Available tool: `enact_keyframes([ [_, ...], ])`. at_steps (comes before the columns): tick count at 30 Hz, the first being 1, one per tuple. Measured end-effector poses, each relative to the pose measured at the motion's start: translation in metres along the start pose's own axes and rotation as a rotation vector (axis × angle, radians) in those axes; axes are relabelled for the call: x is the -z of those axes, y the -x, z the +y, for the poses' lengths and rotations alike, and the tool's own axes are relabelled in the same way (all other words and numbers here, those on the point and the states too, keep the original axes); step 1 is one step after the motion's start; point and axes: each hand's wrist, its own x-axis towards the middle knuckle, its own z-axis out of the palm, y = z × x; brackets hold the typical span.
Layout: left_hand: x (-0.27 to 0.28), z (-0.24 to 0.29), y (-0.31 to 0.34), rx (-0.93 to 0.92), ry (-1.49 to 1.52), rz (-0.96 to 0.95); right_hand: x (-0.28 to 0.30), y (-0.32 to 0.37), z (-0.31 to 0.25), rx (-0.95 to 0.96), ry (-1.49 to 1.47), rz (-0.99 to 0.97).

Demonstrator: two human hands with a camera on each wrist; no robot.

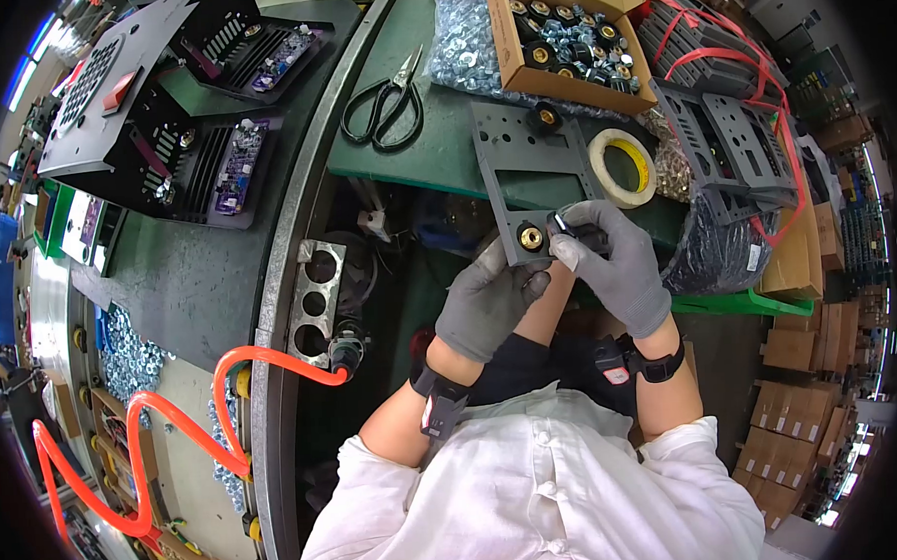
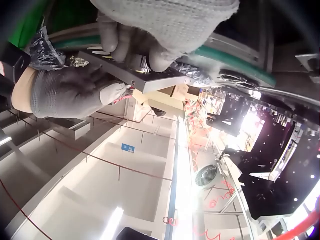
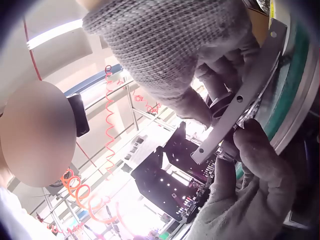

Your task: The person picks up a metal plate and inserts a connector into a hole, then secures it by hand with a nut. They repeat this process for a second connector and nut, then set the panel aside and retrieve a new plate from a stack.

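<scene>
A dark grey metal panel (image 1: 520,177) with cut-outs is held over the front edge of the green bench. My gloved left hand (image 1: 485,303) grips its near left corner, thumb and fingers at the edge, also seen in the right wrist view, where the panel (image 3: 245,95) appears edge-on. My gloved right hand (image 1: 623,264) pinches a small black round piece (image 1: 563,221) at the near right corner; the fingers partly hide it. Beside it on the panel sits a black foot (image 1: 531,238) with a brass centre. Another such foot (image 1: 545,118) is at the panel's far end.
Black-handled scissors (image 1: 383,113), a tape roll (image 1: 621,167) and an open carton (image 1: 578,92) of feet and metal fasteners lie behind the panel. Strapped grey panels (image 1: 727,133) stand to the right. A black housing (image 1: 152,143) with circuit boards and an orange coiled hose (image 1: 190,436) are left.
</scene>
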Motion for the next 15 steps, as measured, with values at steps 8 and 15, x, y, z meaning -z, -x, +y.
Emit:
enact_keyframes([
  [8, 0.0027, -0.0025, -0.0014, -0.041, 0.083, 0.002, -0.0054, 0.0016, 0.0036, 0.199, 0.122, 0.041],
  [15, 0.0025, -0.0064, -0.0015, -0.093, 0.061, 0.020, -0.0065, 0.0007, 0.0050, 0.200, 0.178, 0.031],
])
